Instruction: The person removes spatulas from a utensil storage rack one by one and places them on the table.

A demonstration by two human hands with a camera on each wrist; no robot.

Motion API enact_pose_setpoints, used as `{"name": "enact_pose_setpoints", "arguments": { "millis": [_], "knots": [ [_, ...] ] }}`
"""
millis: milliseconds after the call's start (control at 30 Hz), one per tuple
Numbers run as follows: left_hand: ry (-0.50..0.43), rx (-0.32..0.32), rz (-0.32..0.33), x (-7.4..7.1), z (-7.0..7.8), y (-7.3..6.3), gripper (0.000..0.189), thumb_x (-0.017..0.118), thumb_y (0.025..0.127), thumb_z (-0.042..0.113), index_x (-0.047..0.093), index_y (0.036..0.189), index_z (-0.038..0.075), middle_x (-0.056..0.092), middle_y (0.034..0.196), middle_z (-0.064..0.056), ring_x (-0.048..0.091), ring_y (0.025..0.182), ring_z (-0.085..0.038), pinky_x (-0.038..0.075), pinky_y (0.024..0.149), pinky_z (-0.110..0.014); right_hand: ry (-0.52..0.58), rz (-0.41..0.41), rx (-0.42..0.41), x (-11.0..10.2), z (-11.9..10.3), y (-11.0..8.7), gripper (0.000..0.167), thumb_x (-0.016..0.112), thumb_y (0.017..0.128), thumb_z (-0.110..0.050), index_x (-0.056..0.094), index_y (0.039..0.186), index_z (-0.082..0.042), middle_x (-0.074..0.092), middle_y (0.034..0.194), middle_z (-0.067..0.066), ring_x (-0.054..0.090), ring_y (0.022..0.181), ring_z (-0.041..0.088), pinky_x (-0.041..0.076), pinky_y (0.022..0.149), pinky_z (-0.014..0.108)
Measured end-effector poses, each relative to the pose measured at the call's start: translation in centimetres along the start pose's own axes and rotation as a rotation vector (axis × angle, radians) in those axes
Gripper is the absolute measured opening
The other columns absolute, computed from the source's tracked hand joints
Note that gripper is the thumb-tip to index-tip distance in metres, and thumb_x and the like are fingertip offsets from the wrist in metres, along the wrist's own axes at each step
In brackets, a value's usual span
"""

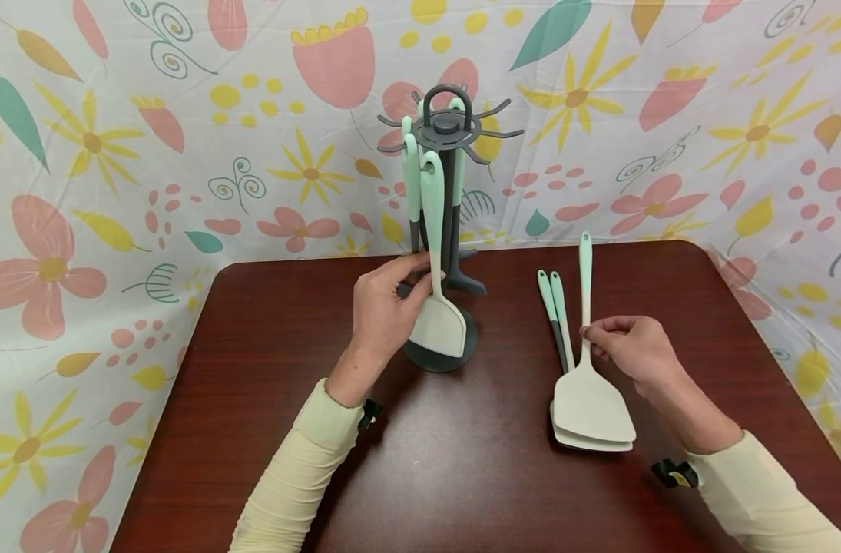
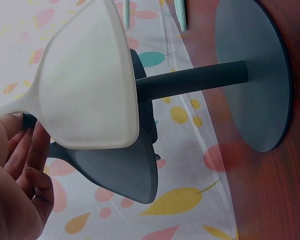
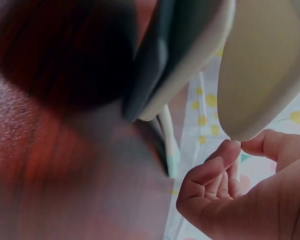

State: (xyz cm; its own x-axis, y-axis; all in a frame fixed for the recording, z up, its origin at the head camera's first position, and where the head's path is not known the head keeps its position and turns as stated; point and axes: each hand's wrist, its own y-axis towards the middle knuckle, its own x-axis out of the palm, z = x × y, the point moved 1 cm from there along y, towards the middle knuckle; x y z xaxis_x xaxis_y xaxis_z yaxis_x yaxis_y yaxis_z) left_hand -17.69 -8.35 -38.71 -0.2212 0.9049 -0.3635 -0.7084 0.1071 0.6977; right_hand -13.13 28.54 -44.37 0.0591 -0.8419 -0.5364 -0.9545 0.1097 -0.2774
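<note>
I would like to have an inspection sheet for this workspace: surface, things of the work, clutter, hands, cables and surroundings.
Surface: dark reddish-brown table, with a pale reflection near its middle.
Job's things: grey hook stand, upright; a hanging white spatula at its front, other mint-handled utensils on more hooks; a held white spatula above two lying spatulas, whose heads are stacked.
Clutter: nothing seen.
Hands: left hand holds the hanging white spatula near its neck; right hand pinches the held white spatula by its handle.
Cables: nothing seen.
Surroundings: flower-printed cloth behind the table; a black device at the right wrist, another at the left.
</note>
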Motion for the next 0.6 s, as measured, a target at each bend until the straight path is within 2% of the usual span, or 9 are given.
{"name": "enact_pose_setpoints", "arguments": {
  "millis": [267, 600],
  "knots": [
    [-0.005, 0.002, 0.002, 0.0, -0.1, 0.0, 0.018, 0.081, 0.097, 0.02, 0.083, 0.115, 0.016, 0.08, 0.102, 0.002, 0.073, 0.08, -0.009, 0.059, 0.069, -0.032, -0.016, -0.043, 0.019, 0.4, 0.7, 0.3, 0.044, 0.069, 0.105, -0.034, 0.07, 0.114, 0.009, 0.07, 0.084, 0.005, 0.065, 0.076, 0.015, 0.058, 0.067, 0.03],
    [-0.003, 0.012, 0.003, 0.0, 0.0, 0.1, 0.018, 0.081, 0.097, 0.019, 0.083, 0.114, 0.015, 0.08, 0.103, 0.001, 0.073, 0.081, -0.01, 0.058, 0.071, -0.028, -0.01, -0.074, 0.033, 0.5, 1.6, 0.8, 0.041, 0.069, 0.105, -0.029, 0.069, 0.115, 0.011, 0.07, 0.086, 0.005, 0.064, 0.075, 0.015, 0.059, 0.066, 0.03]
  ]
}}
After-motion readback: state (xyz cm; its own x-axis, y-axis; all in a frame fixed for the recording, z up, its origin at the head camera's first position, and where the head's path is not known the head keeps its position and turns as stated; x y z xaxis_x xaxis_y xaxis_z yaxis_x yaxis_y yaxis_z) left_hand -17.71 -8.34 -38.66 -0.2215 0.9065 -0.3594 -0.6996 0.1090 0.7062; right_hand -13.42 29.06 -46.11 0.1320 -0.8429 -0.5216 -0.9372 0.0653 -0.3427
